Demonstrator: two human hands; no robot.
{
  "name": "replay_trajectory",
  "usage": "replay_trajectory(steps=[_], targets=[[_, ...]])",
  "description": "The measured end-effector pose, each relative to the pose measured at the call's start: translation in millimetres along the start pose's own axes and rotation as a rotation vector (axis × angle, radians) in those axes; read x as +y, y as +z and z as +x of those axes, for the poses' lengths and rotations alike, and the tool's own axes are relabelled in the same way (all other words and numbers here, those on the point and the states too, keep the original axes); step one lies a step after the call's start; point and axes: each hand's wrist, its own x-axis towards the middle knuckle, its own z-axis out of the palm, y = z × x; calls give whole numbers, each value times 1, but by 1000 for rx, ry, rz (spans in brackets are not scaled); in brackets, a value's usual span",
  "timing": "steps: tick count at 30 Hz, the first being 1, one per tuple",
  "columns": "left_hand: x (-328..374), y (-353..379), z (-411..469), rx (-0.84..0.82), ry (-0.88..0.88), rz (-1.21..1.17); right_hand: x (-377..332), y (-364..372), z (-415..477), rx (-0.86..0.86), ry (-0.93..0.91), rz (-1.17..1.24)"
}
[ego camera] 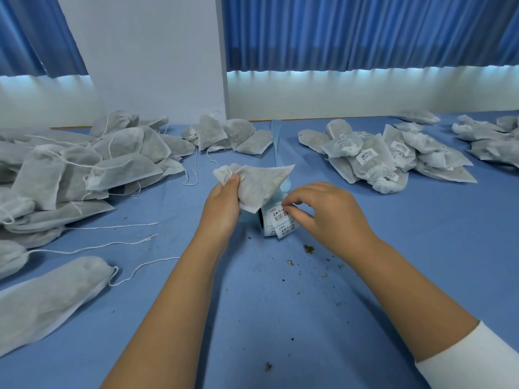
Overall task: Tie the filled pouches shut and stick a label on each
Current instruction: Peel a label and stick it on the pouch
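L hand (223, 204) grips white gauzy pouch (261, 186), neck cinched w/ string; R fingers (293, 212) pinch barcode label (279, 217) on roll (269, 231).

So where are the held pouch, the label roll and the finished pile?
Held pouch (262, 185): head view, on its cloth body.
Label roll (276, 221): head view, on a barcode label.
Finished pile (366, 157): head view, on a labelled pouch.

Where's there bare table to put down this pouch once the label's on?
Barest: the blue tablecloth right of the label roll, in front of the labelled pouch pile. Between your forearms there are only crumbs. Crowded: the left side, with unlabelled pouches and loose strings.
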Motion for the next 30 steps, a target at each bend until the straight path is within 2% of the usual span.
replay_trajectory(steps=[2, 7, 12, 17, 20, 24, 27, 30], targets=[[0, 0, 0, 7, -4, -11, 0, 0, 0, -15, 10, 32], [0, 1, 0, -12, 1, -24, -3, -3, -1, -119, 136, 385], [1, 1, -2, -33, -1, -65, -7, -14, 3, -9, 234, 746], [7, -3, -9, -55, 61, -103, 2, -26, 11, 115, 452, 1153], [15, -7, -13, -26, 155, -145, 5, -26, 12, 177, 525, 1217], [24, -14, -20, -35, 226, -165, 3, -25, 12, 163, 513, 1278], [28, -16, -26, -114, 192, -181, 2, -25, 12, 82, 471, 1337], [33, -14, -32, -161, 155, -220, 1, -27, 12, -80, 473, 1404]])
